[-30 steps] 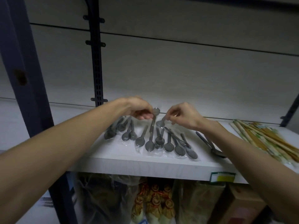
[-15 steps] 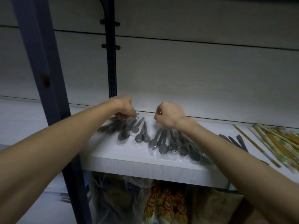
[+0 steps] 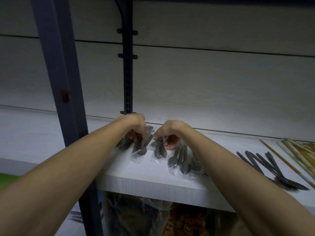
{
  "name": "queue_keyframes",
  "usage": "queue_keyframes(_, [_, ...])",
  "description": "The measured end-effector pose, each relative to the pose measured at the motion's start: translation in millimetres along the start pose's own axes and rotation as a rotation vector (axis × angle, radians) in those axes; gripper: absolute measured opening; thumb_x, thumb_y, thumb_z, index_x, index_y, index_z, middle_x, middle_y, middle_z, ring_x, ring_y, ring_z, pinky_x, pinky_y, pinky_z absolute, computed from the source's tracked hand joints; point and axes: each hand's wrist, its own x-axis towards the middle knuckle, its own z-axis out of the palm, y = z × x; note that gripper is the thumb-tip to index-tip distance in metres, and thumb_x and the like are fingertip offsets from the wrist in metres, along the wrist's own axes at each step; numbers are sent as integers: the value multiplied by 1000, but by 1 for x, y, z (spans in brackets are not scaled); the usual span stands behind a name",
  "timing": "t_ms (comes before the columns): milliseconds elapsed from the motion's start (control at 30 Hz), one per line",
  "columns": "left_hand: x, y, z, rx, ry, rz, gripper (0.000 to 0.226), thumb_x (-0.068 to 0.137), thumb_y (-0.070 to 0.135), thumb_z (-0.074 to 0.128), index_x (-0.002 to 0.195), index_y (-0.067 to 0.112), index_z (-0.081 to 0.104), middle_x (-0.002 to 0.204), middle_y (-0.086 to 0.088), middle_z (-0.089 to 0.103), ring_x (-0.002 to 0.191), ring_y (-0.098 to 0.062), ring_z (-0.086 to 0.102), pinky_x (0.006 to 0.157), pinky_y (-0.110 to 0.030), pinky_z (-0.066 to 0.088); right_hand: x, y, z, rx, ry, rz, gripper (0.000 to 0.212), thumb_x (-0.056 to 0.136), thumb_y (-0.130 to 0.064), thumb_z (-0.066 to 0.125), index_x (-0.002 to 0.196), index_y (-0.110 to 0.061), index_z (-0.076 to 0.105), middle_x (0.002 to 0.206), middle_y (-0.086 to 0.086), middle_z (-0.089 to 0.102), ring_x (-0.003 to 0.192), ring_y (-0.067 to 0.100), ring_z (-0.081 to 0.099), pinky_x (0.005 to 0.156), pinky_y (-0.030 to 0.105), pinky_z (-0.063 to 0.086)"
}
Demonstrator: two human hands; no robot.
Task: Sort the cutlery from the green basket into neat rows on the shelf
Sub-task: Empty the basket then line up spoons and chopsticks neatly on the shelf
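Plastic-wrapped spoons (image 3: 159,151) on the white shelf (image 3: 153,183) look light and slippery; both hands, left hand (image 3: 138,128) and right hand (image 3: 168,133), pinch wrapped handles. I'd grab mid-handle, not loose film.

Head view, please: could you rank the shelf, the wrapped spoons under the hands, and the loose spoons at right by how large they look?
1. Shelf: largest, spanning most of the picture.
2. Wrapped spoons.
3. Loose spoons.
The last two look close; arms hide part of both, so this order is unsure.
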Motion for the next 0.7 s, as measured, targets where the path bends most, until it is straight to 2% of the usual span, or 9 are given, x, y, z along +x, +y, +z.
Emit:
queue_keyframes(100, [1,4,2,-39,-18,9,21,83,16,82,91,4,67,76,-11,75,65,-25,69,69,-34,60,-3,0,1,-50,-2,-7,25,94,-25,64,90,-1,58,70,12,63,37,20,59,42,24,53])
queue_keyframes(167, [0,8,3,-79,-44,30,22,84,16,80,97,2,69,85,-13,78,67,-25,69,75,-36,61,-7,-1,-1,-77,1,-28,19,94,-18,59,89,1,60,72,14,64,40,21,59,43,23,53])
queue_keyframes(333, [-6,17,5,-112,-111,75,43,80,36,85,104,6,68,89,-6,76,69,-20,72,75,-34,62,-15,7,-7,26,37,-79,14,91,-13,67,87,1,63,73,17,69,41,21,63,44,25,56])
queue_keyframes(433, [-5,19,8,-98,-135,80,48,75,35,89,106,5,67,95,-9,76,69,-22,70,74,-35,63,-20,22,-17,123,100,-102,10,91,-8,63,86,1,61,72,16,70,43,22,64,43,25,54])
queue_keyframes(600, [-6,27,10,-101,-144,82,33,79,26,86,94,3,69,78,-8,72,52,-19,63,60,-31,59,-34,45,-37,157,124,-101,12,89,-10,63,89,2,63,75,17,72,52,24,67,49,27,56])
queue_keyframes(700, [-10,41,7,-71,-64,124,27,77,26,84,85,5,68,69,-7,70,54,-22,61,57,-28,54,-46,59,-49,135,122,-96,14,91,-16,67,90,-3,62,76,13,72,52,19,65,48,24,50])
